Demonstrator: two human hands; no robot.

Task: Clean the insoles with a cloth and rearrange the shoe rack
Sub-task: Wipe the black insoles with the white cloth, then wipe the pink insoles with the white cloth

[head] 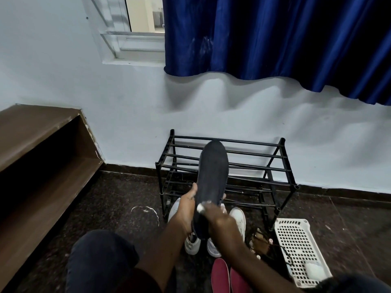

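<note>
A dark grey insole (213, 172) stands upright in front of the black metal shoe rack (281, 166). My left hand (186, 210) grips its lower left edge, fingers curled round behind it. My right hand (218, 216) pinches a small white cloth (201, 207) and presses it on the lower part of the insole; this hand is blurred. The rack's shelves hold no shoes that I can see.
White sneakers (238, 218) lie on the dark floor under my hands, red insoles (220, 275) nearer me. A white perforated basket (296, 246) sits right of them beside dark sandals (262, 244). A brown wooden bench (38, 157) runs along the left. Blue curtain (275, 39) hangs above.
</note>
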